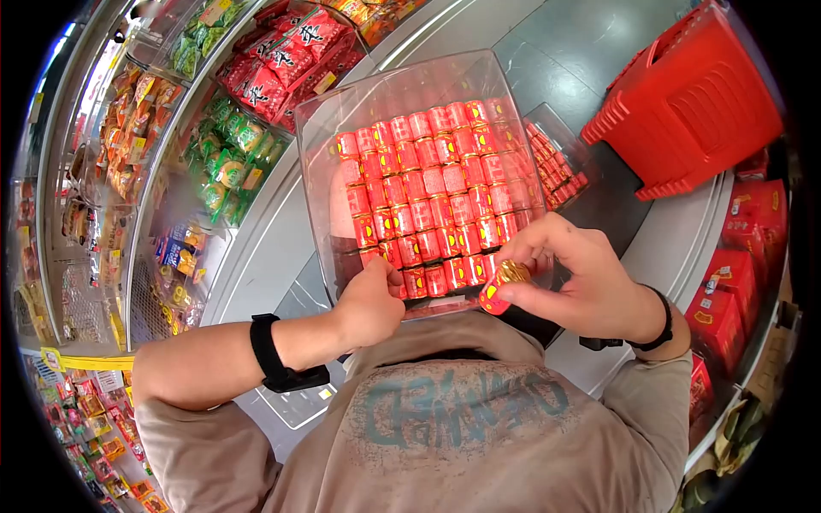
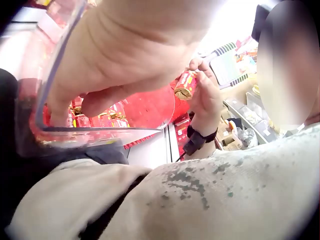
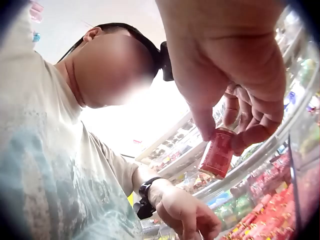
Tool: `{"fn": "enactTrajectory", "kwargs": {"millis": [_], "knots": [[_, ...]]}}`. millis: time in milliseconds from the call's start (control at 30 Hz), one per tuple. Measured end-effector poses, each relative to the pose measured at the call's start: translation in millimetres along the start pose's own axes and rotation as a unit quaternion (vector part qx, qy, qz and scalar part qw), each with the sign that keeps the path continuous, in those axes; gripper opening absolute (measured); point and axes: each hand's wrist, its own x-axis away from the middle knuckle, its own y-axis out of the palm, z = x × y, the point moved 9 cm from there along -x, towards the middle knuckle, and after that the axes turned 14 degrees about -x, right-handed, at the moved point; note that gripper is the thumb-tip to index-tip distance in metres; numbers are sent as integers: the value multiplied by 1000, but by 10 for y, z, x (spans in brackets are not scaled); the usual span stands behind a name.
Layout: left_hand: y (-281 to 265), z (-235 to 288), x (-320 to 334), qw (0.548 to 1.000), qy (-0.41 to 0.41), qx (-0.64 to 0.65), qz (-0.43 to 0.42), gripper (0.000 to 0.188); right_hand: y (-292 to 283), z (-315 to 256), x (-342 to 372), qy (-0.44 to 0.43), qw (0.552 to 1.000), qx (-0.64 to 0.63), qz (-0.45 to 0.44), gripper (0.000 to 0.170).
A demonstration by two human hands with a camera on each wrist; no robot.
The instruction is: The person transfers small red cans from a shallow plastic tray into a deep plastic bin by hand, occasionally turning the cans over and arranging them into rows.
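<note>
1. Plainly, in the head view, the right grip (image 1: 586, 278) was clamped on one small roll (image 1: 493, 293), pinched between thumb and fingers. That roll lay towards nine o'clock from the middle of the grip, its long axis running roughly from one to seven, gold end at one. The packed rolls (image 1: 432, 184) in the clear bin (image 1: 410, 81) spread from it towards ten and twelve o'clock, their axes nearer twelve to six, so it leaned off their line. The left grip (image 1: 372, 299) was at the bin's seven o'clock corner, its fingers bent at the nearest row; whether they pinched anything there, I could not tell. The held roll showed red wrapping, a yellow patch and shiny, crinkled gold.

2. From the left wrist, the held roll appeared outside the bin, towards four o'clock from the left grip, which reached over the packed rolls. Its gold end pointed to about seven o'clock, and pale print marked the red side.

3. From the right wrist, the roll hung towards seven o'clock below the right grip, thumb on one side, fingers on the other, its axis again one to seven. The packed rolls lay towards five o'clock from it.
</note>
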Motion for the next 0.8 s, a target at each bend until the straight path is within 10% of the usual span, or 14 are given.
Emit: {"fn": "enactTrajectory", "kwargs": {"millis": [333, 567, 800], "knots": [[-241, 301, 115, 966, 85, 242, -40, 25, 322, -16, -433, 1, 989, 131, -74, 21], [-1074, 431, 452, 841, 224, 485, 91, 21, 1004, 659, -821, 197, 947, 188, -172, 22], [-972, 204, 343, 830, 223, 500, 111, 16, 1670, 1086, -893, 260, 913, 199, -244, 24]]}}
